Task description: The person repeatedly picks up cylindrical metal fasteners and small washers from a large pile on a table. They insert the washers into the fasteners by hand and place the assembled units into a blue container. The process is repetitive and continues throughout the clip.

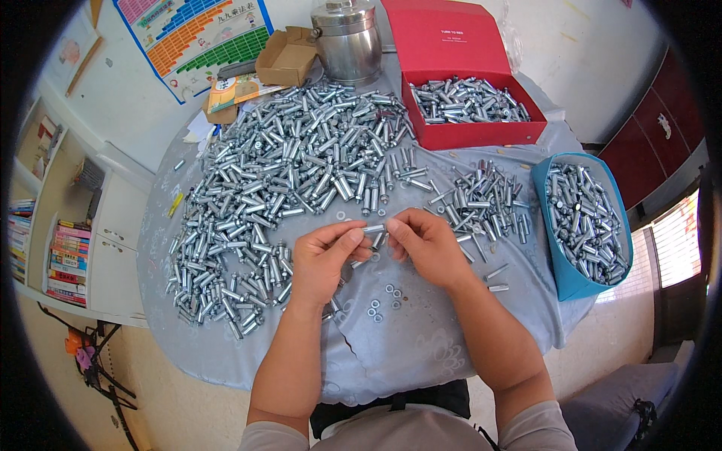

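Observation:
Over the middle of the table, my left hand pinches a silvery metal expansion bolt between thumb and forefinger. The bolt lies nearly level. My right hand is closed at its right end, thumb and forefinger pressed together; whether a small part sits between those fingertips is hidden. Just below, several loose nuts rest on the cloth. A large heap of expansion bolts spreads beyond and to the left of my hands. To the right lies a smaller pile of bolts.
A red box with its lid raised holds more bolts at the back. A blue fabric bin full of bolts stands at the right edge. Behind the heap are a steel pot and a small cardboard box. Grey cloth covers the table.

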`<state>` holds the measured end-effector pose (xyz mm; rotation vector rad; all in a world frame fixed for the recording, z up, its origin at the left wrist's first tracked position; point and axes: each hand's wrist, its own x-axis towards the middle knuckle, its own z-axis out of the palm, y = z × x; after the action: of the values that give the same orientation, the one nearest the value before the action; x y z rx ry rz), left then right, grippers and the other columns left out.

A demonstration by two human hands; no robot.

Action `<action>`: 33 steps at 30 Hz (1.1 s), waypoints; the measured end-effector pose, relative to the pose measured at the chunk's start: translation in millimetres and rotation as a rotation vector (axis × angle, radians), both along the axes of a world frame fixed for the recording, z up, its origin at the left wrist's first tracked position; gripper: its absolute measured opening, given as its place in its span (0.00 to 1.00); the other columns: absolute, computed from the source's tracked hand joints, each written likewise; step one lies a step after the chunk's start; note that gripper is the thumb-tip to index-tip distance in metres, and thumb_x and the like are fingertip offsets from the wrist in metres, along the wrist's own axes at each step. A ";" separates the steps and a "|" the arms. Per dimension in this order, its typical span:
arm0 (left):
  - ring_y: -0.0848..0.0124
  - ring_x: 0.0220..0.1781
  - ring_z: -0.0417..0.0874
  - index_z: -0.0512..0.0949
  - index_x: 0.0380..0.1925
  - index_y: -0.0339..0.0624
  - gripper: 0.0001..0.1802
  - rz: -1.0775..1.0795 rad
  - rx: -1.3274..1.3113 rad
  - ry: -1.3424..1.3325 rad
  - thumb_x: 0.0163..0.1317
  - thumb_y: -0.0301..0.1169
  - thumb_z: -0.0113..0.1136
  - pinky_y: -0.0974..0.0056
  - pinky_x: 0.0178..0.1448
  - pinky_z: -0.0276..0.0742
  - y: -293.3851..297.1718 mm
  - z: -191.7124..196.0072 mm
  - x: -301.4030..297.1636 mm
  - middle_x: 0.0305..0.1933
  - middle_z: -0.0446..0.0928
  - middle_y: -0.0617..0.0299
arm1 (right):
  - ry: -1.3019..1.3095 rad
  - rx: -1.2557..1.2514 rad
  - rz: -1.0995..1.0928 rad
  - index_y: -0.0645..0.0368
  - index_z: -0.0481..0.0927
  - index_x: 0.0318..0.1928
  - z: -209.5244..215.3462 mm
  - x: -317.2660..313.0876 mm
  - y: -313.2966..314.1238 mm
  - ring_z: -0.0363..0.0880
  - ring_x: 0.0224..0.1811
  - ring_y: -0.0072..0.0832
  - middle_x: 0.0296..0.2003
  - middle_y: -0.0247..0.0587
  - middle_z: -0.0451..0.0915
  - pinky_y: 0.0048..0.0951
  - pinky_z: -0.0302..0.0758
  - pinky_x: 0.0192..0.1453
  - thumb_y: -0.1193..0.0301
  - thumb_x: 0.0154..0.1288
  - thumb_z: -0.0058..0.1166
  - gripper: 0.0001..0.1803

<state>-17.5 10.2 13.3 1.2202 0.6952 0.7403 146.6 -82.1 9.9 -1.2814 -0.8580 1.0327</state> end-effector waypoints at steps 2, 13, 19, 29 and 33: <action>0.71 0.30 0.84 0.81 0.45 0.31 0.13 -0.007 -0.002 -0.008 0.64 0.28 0.59 0.67 0.38 0.83 -0.1 0.7 1.0 0.33 0.83 0.54 | -0.054 0.051 -0.031 0.63 0.79 0.45 -1.5 0.2 -0.1 0.72 0.28 0.15 0.30 0.29 0.77 0.19 0.70 0.33 0.70 0.68 0.55 0.10; 0.71 0.30 0.84 0.81 0.45 0.31 0.12 -0.003 -0.014 -0.025 0.64 0.27 0.59 0.67 0.39 0.83 -0.1 1.4 1.0 0.34 0.83 0.54 | 0.083 0.108 -0.103 0.62 0.79 0.45 8.0 -5.8 1.1 0.74 0.29 0.16 0.31 0.31 0.79 0.19 0.71 0.34 0.73 0.65 0.58 0.09; 0.72 0.30 0.83 0.81 0.44 0.32 0.12 -0.002 -0.007 -0.018 0.64 0.27 0.60 0.69 0.38 0.81 1.2 -0.6 0.6 0.33 0.83 0.56 | 0.014 0.132 0.014 0.64 0.78 0.48 -6.2 4.6 0.8 0.75 0.32 0.16 0.35 0.34 0.79 0.19 0.72 0.35 0.71 0.67 0.57 0.13; 0.74 0.30 0.82 0.81 0.44 0.33 0.11 0.006 0.058 -0.042 0.61 0.24 0.61 0.71 0.37 0.79 2.6 -6.6 0.9 0.34 0.83 0.56 | 0.041 0.059 -0.038 0.63 0.79 0.47 -1.8 1.7 1.9 0.74 0.29 0.16 0.31 0.31 0.78 0.19 0.72 0.35 0.71 0.67 0.56 0.12; 0.73 0.30 0.82 0.81 0.44 0.33 0.11 0.007 0.036 -0.017 0.61 0.24 0.61 0.70 0.38 0.80 -1.0 0.3 0.9 0.35 0.84 0.55 | 0.044 -0.045 -0.029 0.62 0.79 0.48 -1.1 4.9 1.9 0.73 0.28 0.17 0.30 0.32 0.78 0.20 0.73 0.34 0.73 0.66 0.56 0.12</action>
<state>-16.6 9.2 13.6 1.2435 0.6751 0.7705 151.5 -80.3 8.9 -1.3012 -0.7844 1.0583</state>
